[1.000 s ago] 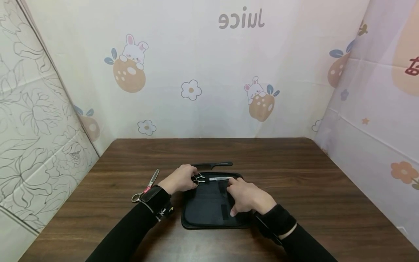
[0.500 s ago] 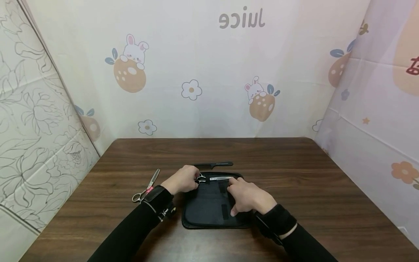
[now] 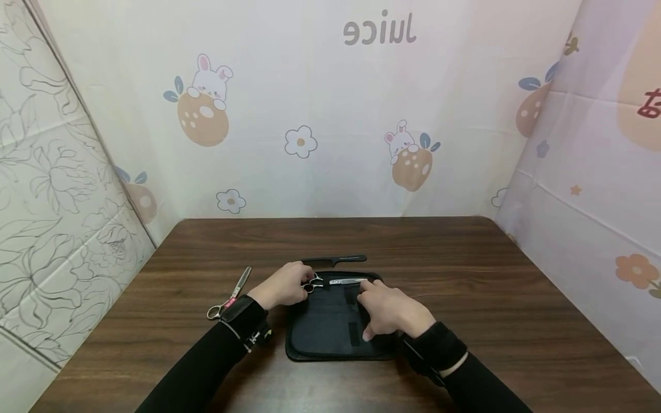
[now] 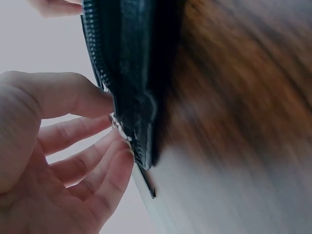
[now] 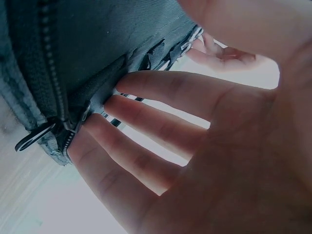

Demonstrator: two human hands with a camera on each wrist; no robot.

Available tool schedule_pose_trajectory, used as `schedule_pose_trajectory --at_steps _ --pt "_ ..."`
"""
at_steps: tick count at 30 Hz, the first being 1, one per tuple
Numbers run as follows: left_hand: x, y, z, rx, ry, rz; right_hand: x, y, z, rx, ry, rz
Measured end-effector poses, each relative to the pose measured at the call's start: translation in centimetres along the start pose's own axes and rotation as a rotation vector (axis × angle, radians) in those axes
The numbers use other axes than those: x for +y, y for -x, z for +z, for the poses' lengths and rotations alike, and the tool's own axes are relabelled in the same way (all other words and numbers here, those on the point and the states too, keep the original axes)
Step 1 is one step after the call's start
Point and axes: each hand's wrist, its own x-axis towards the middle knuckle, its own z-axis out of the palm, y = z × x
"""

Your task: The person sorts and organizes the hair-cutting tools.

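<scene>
A black zippered case [image 3: 330,332] lies open and flat on the table. Across its far part runs a pair of silver scissors [image 3: 347,281], passing under a small strap, handles to the left. My left hand [image 3: 283,285] holds the scissors' finger rings at the case's left edge, thumb and fingertips on them. From the left wrist view, the thumb and fingers [image 4: 73,95] meet at the case's edge around the rings. My right hand [image 3: 389,310] rests on the right side of the case. Its nearly straight fingers [image 5: 161,92] touch the lining by the blade tip, which they partly hide.
Just beyond the case lies a black comb [image 3: 343,259], partly behind my left hand. A second pair of scissors [image 3: 229,301], with a red band, lies left of my left wrist. The brown wooden table [image 3: 465,258] meets patterned curtains at the back and sides.
My left hand and the finger rings shift slightly right, then slightly back left. The right hand, case and comb stay where they were.
</scene>
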Motion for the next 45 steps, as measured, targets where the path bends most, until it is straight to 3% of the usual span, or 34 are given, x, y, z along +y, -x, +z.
schedule_pose_trajectory --at_steps 18,34,40,45 --pt "-0.7 0.7 0.1 -0.002 -0.050 0.009 -0.1 -0.1 0.1 -0.001 0.009 -0.006" --pt "-1.2 0.7 -0.2 -0.029 -0.001 0.019 0.0 0.0 -0.1 -0.004 0.005 -0.001" --pt "-1.2 1.1 -0.2 -0.005 0.025 0.003 0.0 0.0 -0.1 -0.006 0.002 0.000" --pt "-1.0 1.3 0.0 0.029 -0.015 0.005 0.0 0.1 -0.1 -0.004 -0.003 -0.004"
